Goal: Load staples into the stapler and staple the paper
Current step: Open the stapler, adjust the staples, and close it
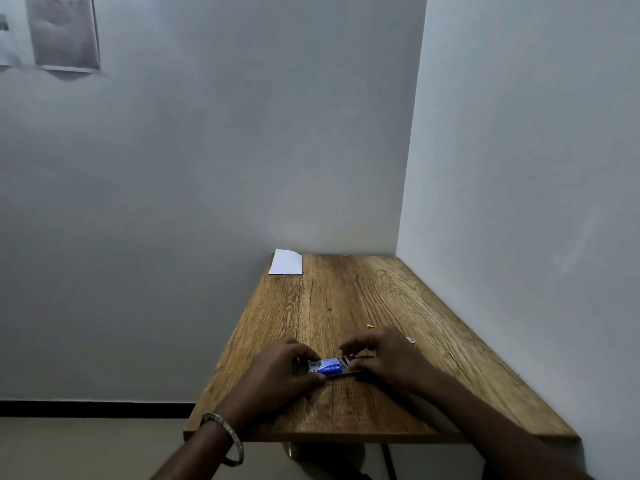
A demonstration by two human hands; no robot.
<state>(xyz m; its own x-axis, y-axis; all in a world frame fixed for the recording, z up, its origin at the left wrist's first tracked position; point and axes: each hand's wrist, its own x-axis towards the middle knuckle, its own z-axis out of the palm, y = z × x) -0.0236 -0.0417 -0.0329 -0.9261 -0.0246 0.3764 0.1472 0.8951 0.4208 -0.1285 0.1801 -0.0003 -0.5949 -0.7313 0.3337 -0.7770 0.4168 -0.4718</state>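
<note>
Stapler [330, 368], blue-topped, is located on the wooden tabletop [346, 306] near its front edge, grasped at one end by the left hand [277, 372] and at the other by the right hand [384, 358]. Paper [286, 262] is observed at the far left corner.

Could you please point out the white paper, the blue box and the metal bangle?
white paper [286, 262], head view, sheet's middle
blue box [329, 370], head view, printed top
metal bangle [230, 434], head view, band on left wrist
</note>
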